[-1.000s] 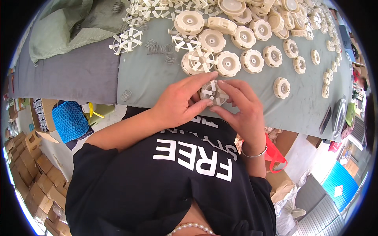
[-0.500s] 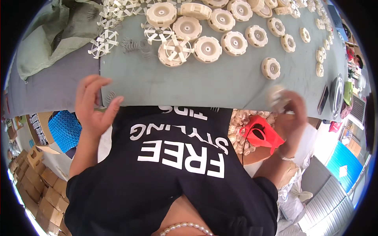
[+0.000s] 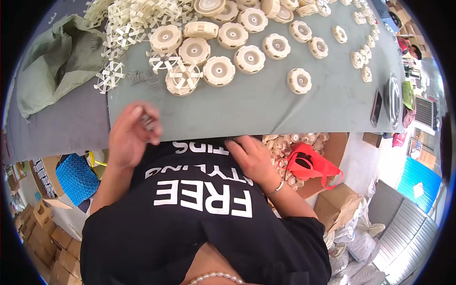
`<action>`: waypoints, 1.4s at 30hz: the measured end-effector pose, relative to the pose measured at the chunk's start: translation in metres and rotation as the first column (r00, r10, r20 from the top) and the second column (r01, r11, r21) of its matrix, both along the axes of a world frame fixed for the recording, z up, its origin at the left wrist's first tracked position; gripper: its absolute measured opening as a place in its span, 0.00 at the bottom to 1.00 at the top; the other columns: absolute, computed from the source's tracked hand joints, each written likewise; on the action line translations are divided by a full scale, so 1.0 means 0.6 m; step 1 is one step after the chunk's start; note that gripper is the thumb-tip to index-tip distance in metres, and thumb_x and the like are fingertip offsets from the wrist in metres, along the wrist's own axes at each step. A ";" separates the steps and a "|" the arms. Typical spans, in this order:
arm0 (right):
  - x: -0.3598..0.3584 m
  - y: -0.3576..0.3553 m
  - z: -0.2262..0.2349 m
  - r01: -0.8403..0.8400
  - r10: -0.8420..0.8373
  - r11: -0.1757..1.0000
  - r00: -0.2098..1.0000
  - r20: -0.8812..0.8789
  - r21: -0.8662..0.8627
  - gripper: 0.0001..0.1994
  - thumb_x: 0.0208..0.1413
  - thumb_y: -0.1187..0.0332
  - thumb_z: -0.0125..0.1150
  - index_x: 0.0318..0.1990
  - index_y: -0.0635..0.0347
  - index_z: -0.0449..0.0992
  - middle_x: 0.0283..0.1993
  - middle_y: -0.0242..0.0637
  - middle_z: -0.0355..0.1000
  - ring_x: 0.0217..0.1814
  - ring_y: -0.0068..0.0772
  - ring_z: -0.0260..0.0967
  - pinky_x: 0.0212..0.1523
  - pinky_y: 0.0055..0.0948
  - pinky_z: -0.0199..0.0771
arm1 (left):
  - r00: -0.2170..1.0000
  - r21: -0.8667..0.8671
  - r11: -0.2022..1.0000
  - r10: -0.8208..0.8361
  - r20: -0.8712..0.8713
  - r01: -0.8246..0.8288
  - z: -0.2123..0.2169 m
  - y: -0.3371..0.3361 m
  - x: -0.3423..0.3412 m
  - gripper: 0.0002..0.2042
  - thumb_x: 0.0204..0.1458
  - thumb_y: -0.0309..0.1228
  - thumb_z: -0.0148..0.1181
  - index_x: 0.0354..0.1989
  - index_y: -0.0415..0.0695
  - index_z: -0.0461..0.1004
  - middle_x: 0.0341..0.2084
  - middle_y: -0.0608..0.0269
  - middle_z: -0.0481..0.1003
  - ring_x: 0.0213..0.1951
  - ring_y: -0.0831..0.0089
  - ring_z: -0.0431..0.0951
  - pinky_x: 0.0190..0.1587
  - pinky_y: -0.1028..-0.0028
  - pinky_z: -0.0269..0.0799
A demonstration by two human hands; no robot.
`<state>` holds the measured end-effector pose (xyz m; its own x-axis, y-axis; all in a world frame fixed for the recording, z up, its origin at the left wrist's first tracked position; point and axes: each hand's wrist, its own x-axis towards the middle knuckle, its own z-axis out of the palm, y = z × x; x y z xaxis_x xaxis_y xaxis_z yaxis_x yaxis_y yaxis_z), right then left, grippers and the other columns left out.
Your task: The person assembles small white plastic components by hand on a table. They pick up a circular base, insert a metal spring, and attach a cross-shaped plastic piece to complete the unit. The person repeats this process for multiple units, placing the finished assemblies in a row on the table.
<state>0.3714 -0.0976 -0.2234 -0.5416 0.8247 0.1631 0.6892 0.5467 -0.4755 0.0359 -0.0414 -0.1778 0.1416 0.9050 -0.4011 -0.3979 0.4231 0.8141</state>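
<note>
Close to the table's front edge, my left hand (image 3: 132, 135) is closed on a small metal coil spring (image 3: 148, 122), held in its blurred fingertips. My right hand (image 3: 255, 159) is at the table edge in front of my shirt. Its fingers are bent together at a small dark thing that I cannot make out. Farther back lie several round cream plastic wheel-like parts (image 3: 219, 71), and a spoked cream piece (image 3: 184, 76) rests on one of them. To their left are loose coil springs (image 3: 142, 77).
Spoked pieces (image 3: 142, 19) are heaped at the back left, beside a grey-green bag (image 3: 52, 71). On the right lie a phone (image 3: 376, 108) and an oval dish (image 3: 393, 100). Below the table edge, a carton (image 3: 336, 151) holds cream parts and a red bag (image 3: 311, 164).
My left hand has closed on the spring that lay by the table edge. My right hand has moved left from above the carton, and the cream part it held is gone from it.
</note>
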 end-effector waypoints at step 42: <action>-0.196 0.297 0.158 -0.143 0.159 0.973 0.984 0.079 -0.184 0.30 0.51 0.67 0.77 0.63 0.57 0.76 0.52 0.44 0.79 0.50 0.44 0.80 0.51 0.38 0.82 | 0.322 0.361 0.427 0.165 -0.932 0.829 -0.062 0.055 0.134 0.16 0.61 0.33 0.64 0.57 0.49 0.81 0.47 0.62 0.83 0.39 0.59 0.85 0.34 0.60 0.82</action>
